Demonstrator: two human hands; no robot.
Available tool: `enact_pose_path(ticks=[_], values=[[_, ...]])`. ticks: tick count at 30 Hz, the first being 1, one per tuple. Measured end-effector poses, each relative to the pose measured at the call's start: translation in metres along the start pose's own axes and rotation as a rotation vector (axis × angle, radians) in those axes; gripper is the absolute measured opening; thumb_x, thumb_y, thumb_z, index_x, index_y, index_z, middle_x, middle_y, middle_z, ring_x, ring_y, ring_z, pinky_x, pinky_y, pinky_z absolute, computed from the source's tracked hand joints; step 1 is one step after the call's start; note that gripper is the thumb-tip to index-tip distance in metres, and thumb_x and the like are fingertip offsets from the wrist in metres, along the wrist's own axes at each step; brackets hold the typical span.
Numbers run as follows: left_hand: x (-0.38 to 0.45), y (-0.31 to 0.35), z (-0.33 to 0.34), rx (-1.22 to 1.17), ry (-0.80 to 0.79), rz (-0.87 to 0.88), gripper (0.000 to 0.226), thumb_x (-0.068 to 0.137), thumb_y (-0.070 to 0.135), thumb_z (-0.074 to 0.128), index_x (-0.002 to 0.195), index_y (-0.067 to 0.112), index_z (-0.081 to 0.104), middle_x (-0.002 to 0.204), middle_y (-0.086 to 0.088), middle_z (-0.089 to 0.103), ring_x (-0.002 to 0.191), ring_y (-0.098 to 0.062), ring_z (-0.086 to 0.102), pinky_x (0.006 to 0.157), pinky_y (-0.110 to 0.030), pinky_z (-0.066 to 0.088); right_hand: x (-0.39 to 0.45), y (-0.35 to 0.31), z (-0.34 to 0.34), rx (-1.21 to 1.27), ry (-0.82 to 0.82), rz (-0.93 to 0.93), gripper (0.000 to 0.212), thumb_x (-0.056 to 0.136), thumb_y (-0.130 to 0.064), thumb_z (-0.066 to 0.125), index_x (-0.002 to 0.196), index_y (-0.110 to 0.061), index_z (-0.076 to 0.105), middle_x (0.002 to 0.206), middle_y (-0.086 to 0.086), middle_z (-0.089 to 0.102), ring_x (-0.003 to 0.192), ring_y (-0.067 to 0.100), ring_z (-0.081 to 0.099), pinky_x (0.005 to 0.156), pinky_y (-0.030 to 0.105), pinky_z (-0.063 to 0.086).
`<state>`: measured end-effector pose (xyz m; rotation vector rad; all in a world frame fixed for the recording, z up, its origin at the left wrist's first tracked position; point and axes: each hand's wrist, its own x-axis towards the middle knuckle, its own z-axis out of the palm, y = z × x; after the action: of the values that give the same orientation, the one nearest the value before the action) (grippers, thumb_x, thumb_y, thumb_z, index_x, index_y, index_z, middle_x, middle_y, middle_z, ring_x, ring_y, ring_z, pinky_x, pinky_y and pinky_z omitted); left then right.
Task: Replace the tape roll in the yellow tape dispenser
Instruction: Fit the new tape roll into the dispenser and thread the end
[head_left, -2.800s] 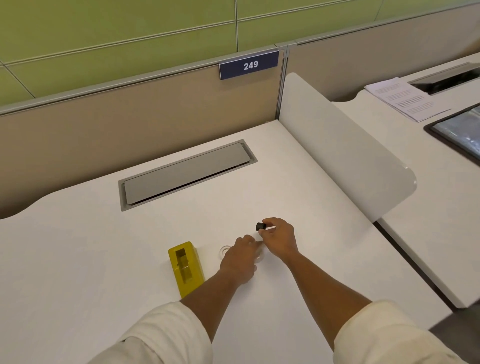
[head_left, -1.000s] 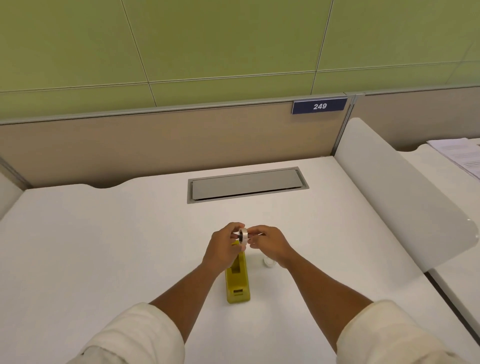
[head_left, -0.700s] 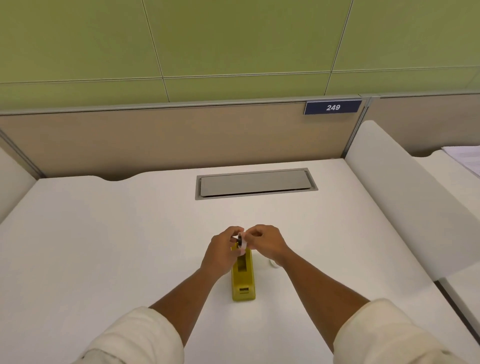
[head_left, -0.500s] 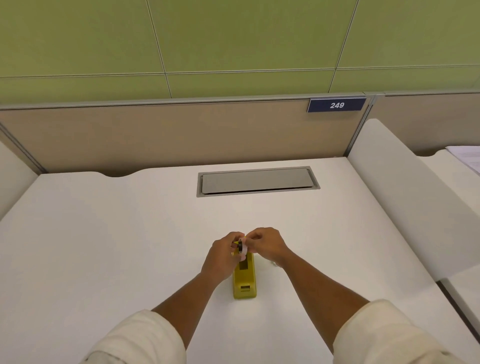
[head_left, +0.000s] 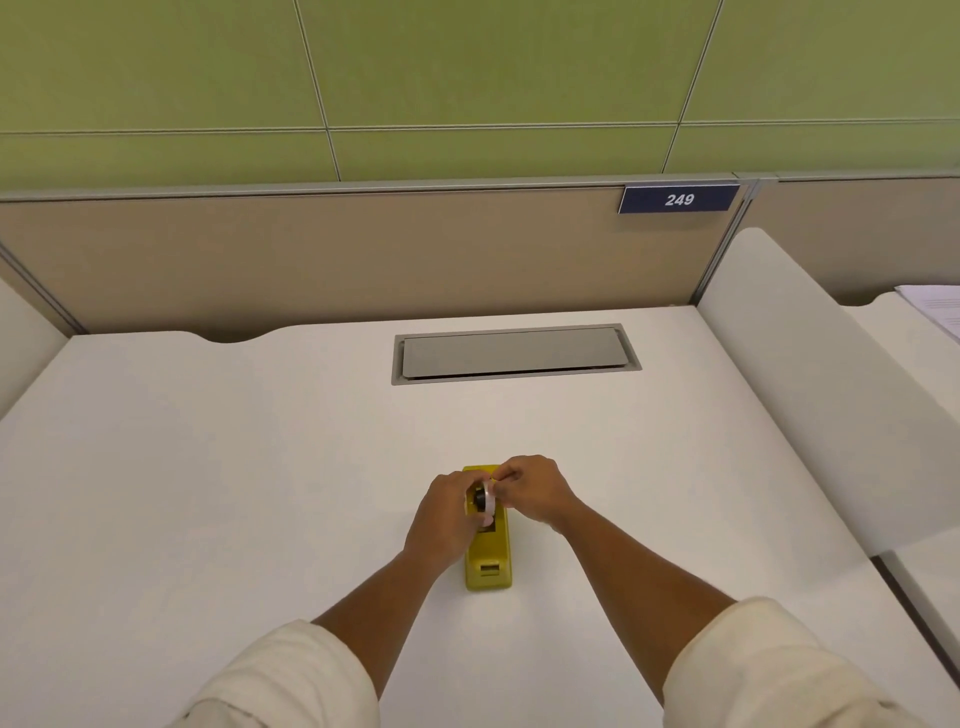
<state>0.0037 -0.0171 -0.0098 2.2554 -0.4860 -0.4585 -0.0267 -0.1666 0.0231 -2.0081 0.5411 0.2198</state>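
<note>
The yellow tape dispenser (head_left: 489, 556) stands on the white desk (head_left: 208, 467), its cutter end toward me. Directly over its open well sits a clear tape roll (head_left: 484, 500) with a black hub in its middle, held on edge. My left hand (head_left: 444, 514) grips the roll from the left. From the right, my right hand (head_left: 529, 488) pinches the same roll with its fingertips. The far part of the dispenser is hidden under both hands.
A grey cable hatch (head_left: 514, 354) is set into the desk behind the dispenser. A white rounded divider panel (head_left: 810, 389) runs along the right side, with papers (head_left: 935, 306) on the neighbouring desk. A beige partition (head_left: 311, 249) closes the back.
Both hands have lowered the tape roll from above the desk down onto the dispenser's well. Earlier, the hands worked beside the dispenser, the right one holding the black hub. The camera view has shifted.
</note>
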Motion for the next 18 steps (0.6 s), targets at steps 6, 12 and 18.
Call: enact_pose_path(ticks=[6, 12, 18], values=[[0.0021, -0.0013, 0.0031, 0.021, 0.006, -0.019, 0.056, 0.072, 0.018, 0.081, 0.12, 0.039, 0.059, 0.103, 0.011, 0.053, 0.101, -0.013, 0.053, 0.083, -0.023, 0.043, -0.0004, 0.0007, 0.0006, 0.002, 0.001, 0.004, 0.004, 0.082, -0.017, 0.07, 0.078, -0.016, 0.068, 0.094, 0.015, 0.073, 0.091, 0.031, 0.069, 0.088, 0.047, 0.057], [0.0066, -0.0002, 0.0027, -0.015, -0.001, -0.016, 0.055, 0.071, 0.007, 0.079, 0.117, 0.032, 0.063, 0.106, 0.013, 0.062, 0.094, -0.008, 0.059, 0.081, -0.02, 0.049, 0.002, 0.0031, 0.0033, 0.04, 0.008, 0.027, 0.009, 0.082, -0.014, 0.069, 0.088, -0.01, 0.072, 0.095, 0.014, 0.073, 0.092, 0.029, 0.07, 0.088, 0.047, 0.057], [0.0094, -0.0019, 0.0026, 0.017, 0.026, 0.016, 0.057, 0.071, 0.003, 0.079, 0.12, 0.028, 0.064, 0.108, 0.012, 0.057, 0.098, -0.009, 0.06, 0.089, -0.024, 0.053, 0.0039, 0.0038, 0.0049, 0.064, 0.023, 0.027, 0.012, 0.079, -0.01, 0.071, 0.09, -0.005, 0.071, 0.096, 0.017, 0.072, 0.091, 0.032, 0.07, 0.088, 0.048, 0.057]])
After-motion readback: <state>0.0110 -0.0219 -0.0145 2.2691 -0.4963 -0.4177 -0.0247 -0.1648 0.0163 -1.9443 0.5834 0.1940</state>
